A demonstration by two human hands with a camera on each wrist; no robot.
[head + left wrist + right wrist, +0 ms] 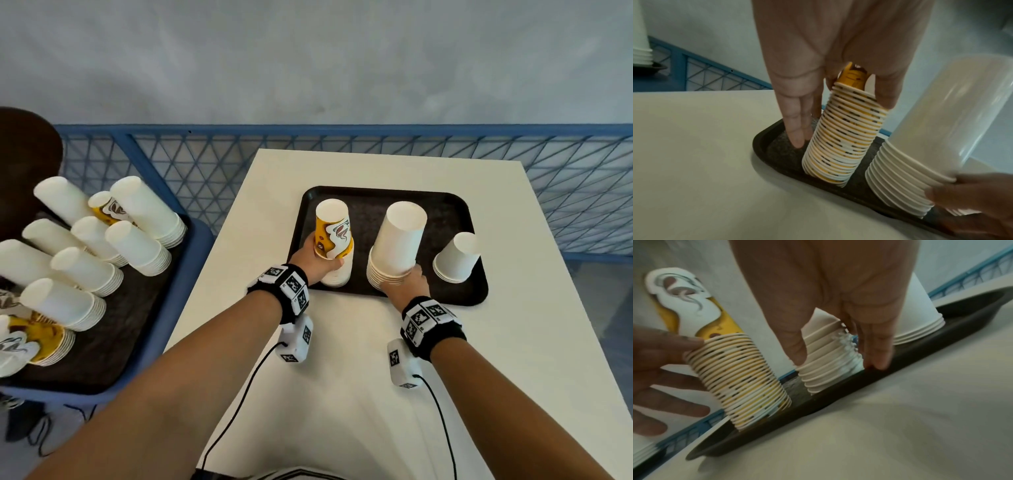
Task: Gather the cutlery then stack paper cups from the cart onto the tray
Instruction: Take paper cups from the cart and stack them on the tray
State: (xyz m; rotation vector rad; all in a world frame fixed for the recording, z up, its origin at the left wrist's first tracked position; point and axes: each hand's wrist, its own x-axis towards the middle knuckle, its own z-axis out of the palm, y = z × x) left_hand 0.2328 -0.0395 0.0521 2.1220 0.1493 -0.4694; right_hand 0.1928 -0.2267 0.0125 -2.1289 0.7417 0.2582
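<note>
Both grips pinch cup stacks on the tray (476,274): left hand (317,258) printed stack (335,240), right hand (409,282) white stack (397,240).

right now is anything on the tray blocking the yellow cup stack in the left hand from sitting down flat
Nothing visible does. The left hand grips the yellow stack, whose bottom rim already meets the tray. The tall white stack in the right hand stands beside it with a gap between, and the short white stack is further right.
</note>
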